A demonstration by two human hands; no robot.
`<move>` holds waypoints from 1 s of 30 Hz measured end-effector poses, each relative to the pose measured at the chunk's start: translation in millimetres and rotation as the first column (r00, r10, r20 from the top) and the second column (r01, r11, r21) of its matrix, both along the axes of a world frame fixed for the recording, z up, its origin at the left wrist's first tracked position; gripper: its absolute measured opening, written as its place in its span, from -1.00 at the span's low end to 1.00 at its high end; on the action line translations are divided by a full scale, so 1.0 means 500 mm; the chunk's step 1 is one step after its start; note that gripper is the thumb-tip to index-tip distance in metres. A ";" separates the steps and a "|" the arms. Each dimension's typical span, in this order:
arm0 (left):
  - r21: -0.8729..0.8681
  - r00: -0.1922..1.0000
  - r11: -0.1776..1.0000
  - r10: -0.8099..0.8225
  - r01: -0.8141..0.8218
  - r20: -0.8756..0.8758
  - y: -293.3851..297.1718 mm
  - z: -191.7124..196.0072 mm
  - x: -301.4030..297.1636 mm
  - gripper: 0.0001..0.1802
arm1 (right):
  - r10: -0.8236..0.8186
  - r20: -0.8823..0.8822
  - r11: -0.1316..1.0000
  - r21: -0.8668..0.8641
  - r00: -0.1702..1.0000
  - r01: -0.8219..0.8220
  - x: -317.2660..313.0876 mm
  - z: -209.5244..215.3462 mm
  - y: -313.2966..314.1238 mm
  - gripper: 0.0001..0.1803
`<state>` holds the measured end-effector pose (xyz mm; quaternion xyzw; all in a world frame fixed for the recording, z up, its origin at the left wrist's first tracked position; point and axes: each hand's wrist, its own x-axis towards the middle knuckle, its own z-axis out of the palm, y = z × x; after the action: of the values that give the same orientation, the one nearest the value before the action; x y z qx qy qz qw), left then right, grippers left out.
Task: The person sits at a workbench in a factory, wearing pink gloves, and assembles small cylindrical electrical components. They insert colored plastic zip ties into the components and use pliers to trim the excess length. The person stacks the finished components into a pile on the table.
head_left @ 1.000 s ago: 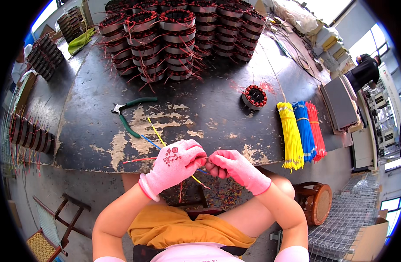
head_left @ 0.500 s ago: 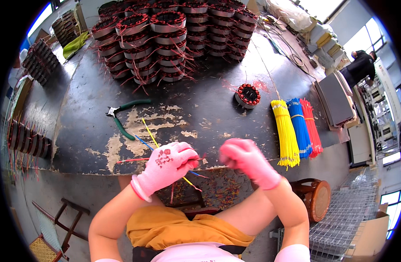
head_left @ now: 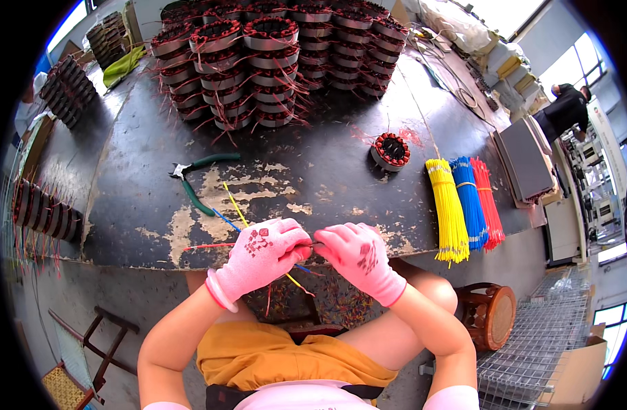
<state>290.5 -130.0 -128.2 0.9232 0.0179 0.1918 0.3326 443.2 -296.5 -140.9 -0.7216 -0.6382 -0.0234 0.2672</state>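
My left hand (head_left: 264, 258), in a pink glove, is closed around a few thin wires. A yellow wire (head_left: 234, 203), a blue wire (head_left: 224, 219) and a red wire (head_left: 207, 246) stick out past it on the left, and other ends hang below the fingers over the table's front edge. My right hand (head_left: 361, 258), gloved alike, is pinched close against the left fingertips. A small dark end shows between the two hands; the rest of what the right fingers grip is hidden. Green-handled cutting pliers (head_left: 197, 184) lie with jaws apart on the worn black table (head_left: 313, 178).
One ring-shaped stator with red windings (head_left: 390, 152) sits right of centre. Tall stacks of stators (head_left: 272, 75) fill the back. Bundles of yellow wires (head_left: 448, 212), blue wires (head_left: 470, 205) and red wires (head_left: 489, 205) lie at the right. A wooden drum stool (head_left: 489, 316) stands below.
My right hand has moved left and in to meet the left fingertips; it was apart and blurred before. The left hand keeps its grip on the wires.
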 end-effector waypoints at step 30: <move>-0.007 0.999 0.999 0.041 -0.041 0.001 -0.009 -0.001 0.001 -0.91 | 0.000 0.325 1.000 -0.006 0.946 0.002 -0.012 0.029 0.000 -0.89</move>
<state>291.0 -134.4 -128.6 0.9213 0.0374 0.1988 0.3320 437.3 -296.4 -126.2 -0.7090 -0.6733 -0.1401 0.1563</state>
